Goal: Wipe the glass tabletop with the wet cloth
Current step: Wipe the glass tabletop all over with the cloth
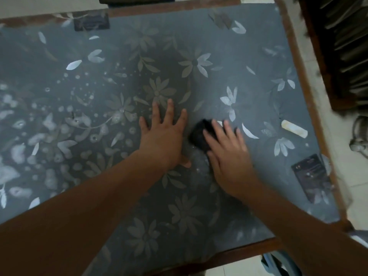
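Observation:
The glass tabletop (249,48) covers a grey-blue floral sheet and fills most of the view inside a brown wooden frame. A dark bunched cloth (200,134) lies on the glass near the middle. My right hand (229,156) presses flat on the cloth's right side, fingers spread over it and blurred. My left hand (163,136) rests flat on the glass just left of the cloth, fingers spread, holding nothing. A wet smear shows on the glass below the cloth.
A pale oblong object (294,128) lies near the right edge. A dark card (311,177) sits at the right edge, another dark card (91,21) at the far left corner. Dark furniture (342,46) stands beyond the right edge on tiled floor.

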